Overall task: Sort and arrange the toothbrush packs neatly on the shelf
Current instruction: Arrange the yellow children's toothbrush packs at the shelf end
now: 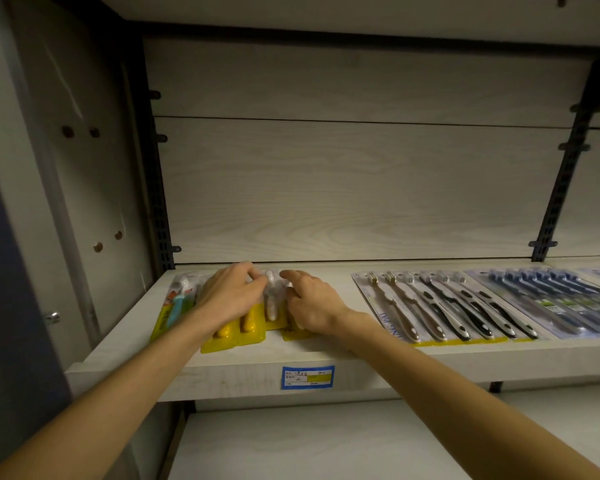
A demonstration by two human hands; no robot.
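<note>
**A:** From the head camera, where are your hands?

**B:** Both are on the pale wood-grain shelf board (pixel 222 372), over the cluster of yellow-backed clear blister toothbrush packs (pixel 253 329) at its left end. Your left hand (pixel 231 294) lies on top of them with fingers curled down at the far end. Your right hand (pixel 312 303) presses beside it, fingers bent onto the plastic. I cannot tell whether either hand grips a pack or only rests on it.

**A:** How do the edges sit?

**B:** The yellow card ends lie unevenly, close to the shelf's front lip but short of it. A teal-and-orange toothbrush pack (pixel 174 311) lies just left of your left wrist, close to the grey side panel (pixel 66 202).

**A:** Room to move?

**B:** Bare board lies between your right hand and the wide card of black, white and brown-handled toothbrushes (pixel 444 306). Just beside that card, further right, lies a pack of dark blue-handled toothbrushes (pixel 548 299). Behind the packs a strip of bare board runs to the wood-grain back wall (pixel 361 188).

**A:** And the surroundings?

**B:** A blue-bordered price label (pixel 307 376) is stuck on the shelf's front edge. Dark slotted uprights (pixel 565 171) hold the shelving, and a lower white shelf (pixel 326 445) shows beneath your arms. The light is dim.
</note>
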